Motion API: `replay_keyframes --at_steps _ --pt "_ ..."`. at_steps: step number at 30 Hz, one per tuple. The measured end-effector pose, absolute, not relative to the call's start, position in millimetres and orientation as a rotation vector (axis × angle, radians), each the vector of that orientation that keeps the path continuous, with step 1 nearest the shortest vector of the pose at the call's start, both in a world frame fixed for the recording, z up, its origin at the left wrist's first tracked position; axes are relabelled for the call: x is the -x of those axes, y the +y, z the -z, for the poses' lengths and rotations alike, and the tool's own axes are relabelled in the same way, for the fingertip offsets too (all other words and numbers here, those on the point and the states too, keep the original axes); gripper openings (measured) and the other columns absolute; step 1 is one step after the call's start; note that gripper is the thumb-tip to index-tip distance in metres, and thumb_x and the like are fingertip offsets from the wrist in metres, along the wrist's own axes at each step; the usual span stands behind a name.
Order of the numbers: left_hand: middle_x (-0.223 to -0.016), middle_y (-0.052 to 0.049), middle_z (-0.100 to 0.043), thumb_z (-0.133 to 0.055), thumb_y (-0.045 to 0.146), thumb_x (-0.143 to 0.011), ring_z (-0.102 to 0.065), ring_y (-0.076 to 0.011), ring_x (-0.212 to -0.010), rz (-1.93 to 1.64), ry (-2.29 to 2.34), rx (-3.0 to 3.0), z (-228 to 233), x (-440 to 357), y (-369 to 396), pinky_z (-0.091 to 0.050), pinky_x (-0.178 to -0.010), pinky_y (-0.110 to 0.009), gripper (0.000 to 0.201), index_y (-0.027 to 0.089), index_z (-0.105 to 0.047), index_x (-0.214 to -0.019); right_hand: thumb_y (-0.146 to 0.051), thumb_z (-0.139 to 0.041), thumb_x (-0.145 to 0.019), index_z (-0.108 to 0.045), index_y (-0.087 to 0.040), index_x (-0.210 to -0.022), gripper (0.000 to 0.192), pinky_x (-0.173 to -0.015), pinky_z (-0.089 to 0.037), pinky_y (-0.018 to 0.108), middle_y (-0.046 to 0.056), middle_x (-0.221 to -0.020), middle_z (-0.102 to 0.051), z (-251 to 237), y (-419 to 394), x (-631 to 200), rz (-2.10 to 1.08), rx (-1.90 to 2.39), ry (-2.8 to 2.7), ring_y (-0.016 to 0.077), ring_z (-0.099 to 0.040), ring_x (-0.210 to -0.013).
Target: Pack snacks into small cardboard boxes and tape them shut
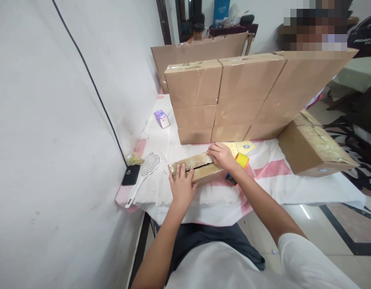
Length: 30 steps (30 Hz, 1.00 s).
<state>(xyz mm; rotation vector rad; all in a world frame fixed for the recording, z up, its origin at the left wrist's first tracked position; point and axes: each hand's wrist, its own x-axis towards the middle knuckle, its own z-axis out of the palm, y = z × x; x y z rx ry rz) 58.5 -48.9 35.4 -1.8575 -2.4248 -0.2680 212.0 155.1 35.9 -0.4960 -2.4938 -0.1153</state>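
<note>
Item: small taped carton point(195, 167), lay flat on the tabletop point(294, 188), near centre, its top seam partly open. Left hand point(182, 185) rested flat, fingers spread, on the carton's near left end. Right hand point(222, 155) pressed palm-down on its far right end. Tape dispenser point(240, 163) lay just right of the carton. Stacked cartons point(233, 96) stood beyond. White slotted spatula point(145, 172) lay to the left.

Left hand point(182, 185) and right hand point(222, 155) press flat on a small taped box point(195, 167) before stacked cartons point(233, 96).
</note>
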Motion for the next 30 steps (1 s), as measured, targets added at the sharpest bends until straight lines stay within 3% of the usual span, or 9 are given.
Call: replay_keyframes --at_steps 10,18,24,30 --pt "-0.159 -0.012 -0.047 -0.073 0.034 -0.085 -0.039 -0.0326 -0.149 0.286 -2.434 1.986 -45.7 -54.3 -52.6 -0.03 -0.117 -0.057 0.056 0.03 -0.061 -0.14 -0.011 -0.043 -0.101 -0.07 -0.017 -0.091 0.029 -0.07 -0.045 0.033 0.009 -0.093 -0.067 -51.3 125.1 -245.2 0.044 0.356 -2.565 0.0201 -0.057 -0.081" --pt "-0.16 -0.009 -0.046 -0.078 0.039 -0.08 -0.038 -0.0342 -0.149 0.244 -2.472 2.012 -47.9 -55.2 -52.7 -0.035 -0.111 -0.054 0.057 0.034 -0.065 -0.136 -0.013 -0.036 -0.103 -0.068 -0.02 -0.104 0.033 -0.071 -0.052 0.034 0.01 -0.095 -0.068 -32.8 109.6 -260.8 -0.047 0.236 -2.46 0.0201 -0.062 -0.083" --pt "-0.159 -0.008 -0.047 -0.079 0.039 -0.079 -0.042 -0.0343 -0.146 0.297 -2.453 2.028 -47.4 -56.1 -49.6 -0.036 -0.109 -0.053 0.055 0.035 -0.067 -0.132 -0.009 -0.037 -0.101 -0.065 -0.02 -0.095 0.031 -0.069 -0.051 0.035 0.009 -0.092 -0.068 -42.6 101.1 -264.7 0.074 0.203 -2.516 0.0198 -0.058 -0.081" --pt "-0.158 -0.005 -0.049 -0.076 0.039 -0.081 -0.046 -0.0323 -0.143 0.363 -2.473 2.014 -46.2 -51.0 -48.8 -0.036 -0.109 -0.052 0.049 0.036 -0.069 -0.129 -0.012 -0.043 -0.1 -0.063 -0.021 -0.092 0.023 -0.075 -0.054 0.038 0.009 -0.089 -0.065 -48.5 74.4 -261.5 -0.015 0.36 -2.43 0.0231 -0.061 -0.09"
